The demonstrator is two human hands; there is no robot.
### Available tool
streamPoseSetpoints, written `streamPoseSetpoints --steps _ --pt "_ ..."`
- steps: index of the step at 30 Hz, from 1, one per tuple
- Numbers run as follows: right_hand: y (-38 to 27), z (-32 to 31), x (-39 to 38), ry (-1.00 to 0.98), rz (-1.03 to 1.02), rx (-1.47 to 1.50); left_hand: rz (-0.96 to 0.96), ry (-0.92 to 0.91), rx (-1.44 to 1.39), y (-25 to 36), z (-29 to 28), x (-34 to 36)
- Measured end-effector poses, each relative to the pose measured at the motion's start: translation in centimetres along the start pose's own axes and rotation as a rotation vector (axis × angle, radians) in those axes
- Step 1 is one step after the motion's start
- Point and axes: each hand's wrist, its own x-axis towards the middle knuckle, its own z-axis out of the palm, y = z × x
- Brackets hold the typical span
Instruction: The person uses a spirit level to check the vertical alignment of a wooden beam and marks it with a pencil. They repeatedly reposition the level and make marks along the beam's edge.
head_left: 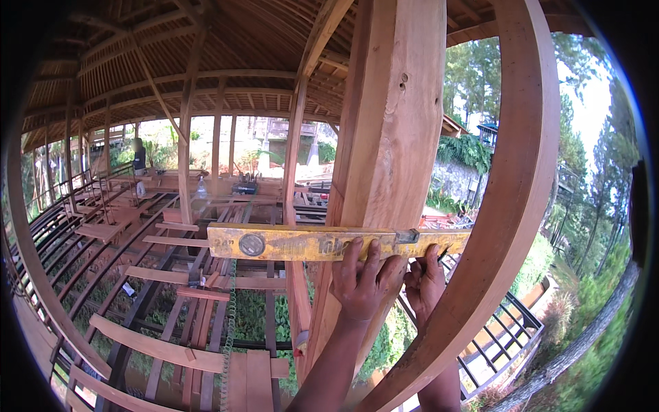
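A worn yellow spirit level lies almost horizontally across a thick upright wooden post. My left hand grips the level from below, two fingers laid up over its face near the post's lower middle. Closer to the level's right end, my right hand has a fingertip on its lower edge, the other fingers curled. A small dark bit shows beside that fingertip, too small to name. The level's right end meets a curved wooden beam, which passes in front of my right forearm and hides part of it.
Dark metal floor joists with loose planks stretch below to the left, with gaps over greenery. A coiled green hose hangs beside them. At far left a person stands under the timber roof. Metal grating lies at lower right.
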Motion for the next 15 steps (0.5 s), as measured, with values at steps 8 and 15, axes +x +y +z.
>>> streamPoseSetpoints --steps 8,15 --pt "0.1 -1.0 0.6 -0.067 0.052 0.062 0.003 0.004 0.023 0.3 0.0 0.2" --pt "-0.3 -2.0 -0.6 0.049 0.020 0.118 -0.020 0.000 -0.015 0.8 0.3 0.1"
